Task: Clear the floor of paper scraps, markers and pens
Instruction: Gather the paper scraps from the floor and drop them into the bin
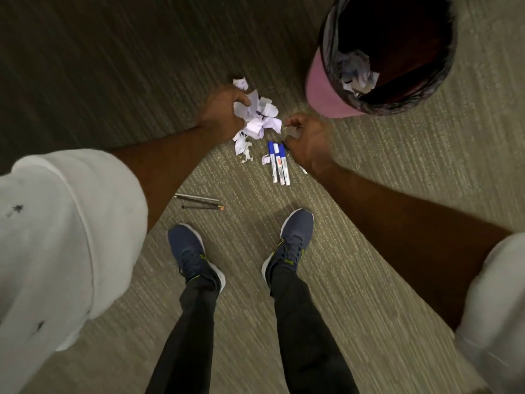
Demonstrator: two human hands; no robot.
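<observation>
Left hand [224, 112] squeezes the paper scraps [255, 118]; right hand [306, 140] pinches a small scrap [292, 132]; hold tight, drop all in the bin [321, 89].

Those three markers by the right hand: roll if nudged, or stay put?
The markers look like round, rigid barrels, so they would probably roll sideways if nudged. The ribbed carpet should likely damp that. Lying side by side and touching, they may shift together.
</observation>
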